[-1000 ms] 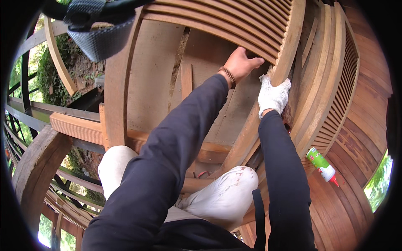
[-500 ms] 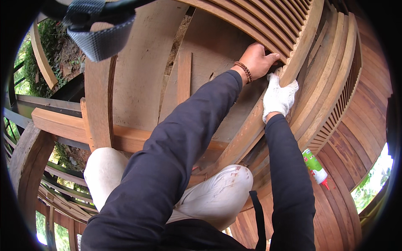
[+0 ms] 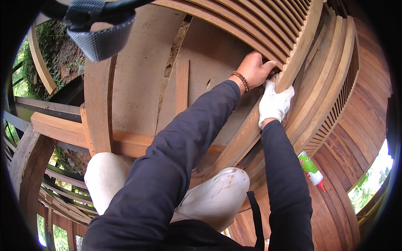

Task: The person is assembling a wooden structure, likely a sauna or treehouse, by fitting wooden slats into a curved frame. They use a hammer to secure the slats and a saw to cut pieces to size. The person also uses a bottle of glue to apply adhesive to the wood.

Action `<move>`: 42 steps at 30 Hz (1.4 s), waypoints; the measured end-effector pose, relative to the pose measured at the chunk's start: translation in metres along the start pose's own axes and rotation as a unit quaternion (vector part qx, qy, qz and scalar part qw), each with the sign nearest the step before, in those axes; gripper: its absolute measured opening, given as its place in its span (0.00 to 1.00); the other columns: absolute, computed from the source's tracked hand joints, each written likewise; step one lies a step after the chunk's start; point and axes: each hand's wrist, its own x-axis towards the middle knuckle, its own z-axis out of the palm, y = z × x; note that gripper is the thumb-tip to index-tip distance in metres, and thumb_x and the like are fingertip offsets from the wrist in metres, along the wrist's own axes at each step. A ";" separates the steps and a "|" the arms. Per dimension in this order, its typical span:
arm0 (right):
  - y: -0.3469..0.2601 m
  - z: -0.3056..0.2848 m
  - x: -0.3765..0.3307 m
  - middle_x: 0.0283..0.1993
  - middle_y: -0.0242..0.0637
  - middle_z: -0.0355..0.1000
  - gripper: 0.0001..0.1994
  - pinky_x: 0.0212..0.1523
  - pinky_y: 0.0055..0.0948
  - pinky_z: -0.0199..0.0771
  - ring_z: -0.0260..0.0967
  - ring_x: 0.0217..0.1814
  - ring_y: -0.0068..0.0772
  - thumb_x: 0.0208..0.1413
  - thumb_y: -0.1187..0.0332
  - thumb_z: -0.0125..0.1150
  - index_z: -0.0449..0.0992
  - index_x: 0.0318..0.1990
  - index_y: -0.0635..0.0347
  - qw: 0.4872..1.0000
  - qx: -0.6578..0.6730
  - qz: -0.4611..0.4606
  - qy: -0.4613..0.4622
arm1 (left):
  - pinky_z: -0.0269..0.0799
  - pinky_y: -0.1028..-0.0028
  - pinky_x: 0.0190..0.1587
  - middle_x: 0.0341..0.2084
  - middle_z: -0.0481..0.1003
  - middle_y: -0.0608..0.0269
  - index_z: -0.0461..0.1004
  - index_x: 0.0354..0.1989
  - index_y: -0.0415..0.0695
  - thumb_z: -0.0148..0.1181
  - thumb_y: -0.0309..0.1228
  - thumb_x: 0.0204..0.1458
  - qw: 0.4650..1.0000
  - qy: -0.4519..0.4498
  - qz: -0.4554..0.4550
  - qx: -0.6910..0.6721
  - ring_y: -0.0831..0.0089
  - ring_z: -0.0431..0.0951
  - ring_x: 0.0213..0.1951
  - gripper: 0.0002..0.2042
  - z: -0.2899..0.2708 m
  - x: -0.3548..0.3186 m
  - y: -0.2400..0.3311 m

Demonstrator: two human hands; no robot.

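My bare left hand, with a brown bead bracelet at the wrist, is closed at the end of the lowest slat of a slatted wooden panel. Its thumb points toward the panel's corner, and the other fingertips are hidden. Just below it, my right hand wears a white knit glove. That hand is wrapped round the lower end of the notched wooden rail along the panel's side. The two hands nearly touch.
A white and green bottle with a red nozzle lies on the reddish planks at the right. A curved slatted section runs beside the rail. Upright timber and a crossbeam stand left. A grey strap hangs at the upper left.
The whole view has shifted slightly. Both hands keep almost the same places at the panel's corner, with the same hold.
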 end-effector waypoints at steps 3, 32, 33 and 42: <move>0.004 0.001 0.004 0.63 0.53 0.70 0.39 0.63 0.48 0.68 0.70 0.64 0.55 0.57 0.48 0.65 0.58 0.69 0.58 1.000 0.013 -0.002 -0.010 | 0.81 0.72 0.45 0.43 0.82 0.54 0.78 0.50 0.30 0.59 0.29 0.63 0.998 -0.018 -0.054 0.038 0.72 0.83 0.41 0.14 -0.004 0.006 0.005; 0.020 0.010 0.011 0.62 0.63 0.64 0.42 0.63 0.49 0.68 0.68 0.63 0.60 0.56 0.53 0.68 0.52 0.69 0.68 0.996 -0.023 -0.077 0.027 | 0.60 0.67 0.72 0.68 0.61 0.40 0.51 0.71 0.24 0.31 0.59 0.70 0.776 0.538 0.320 -0.073 0.56 0.66 0.67 0.42 -0.137 0.031 0.099; 0.020 0.011 0.010 0.62 0.63 0.63 0.42 0.63 0.49 0.68 0.68 0.63 0.60 0.56 0.53 0.68 0.53 0.68 0.68 0.996 -0.023 -0.080 0.021 | 0.58 0.67 0.72 0.69 0.60 0.40 0.51 0.72 0.24 0.31 0.59 0.70 0.784 0.530 0.316 -0.068 0.56 0.65 0.68 0.42 -0.134 0.027 0.099; -0.002 -0.002 0.006 0.58 0.65 0.67 0.41 0.60 0.48 0.72 0.71 0.59 0.62 0.54 0.60 0.71 0.53 0.66 0.71 0.999 0.034 -0.031 -0.015 | 0.61 0.67 0.70 0.67 0.64 0.44 0.58 0.69 0.27 0.35 0.57 0.70 0.742 0.590 0.282 -0.149 0.59 0.68 0.65 0.39 -0.126 0.036 0.105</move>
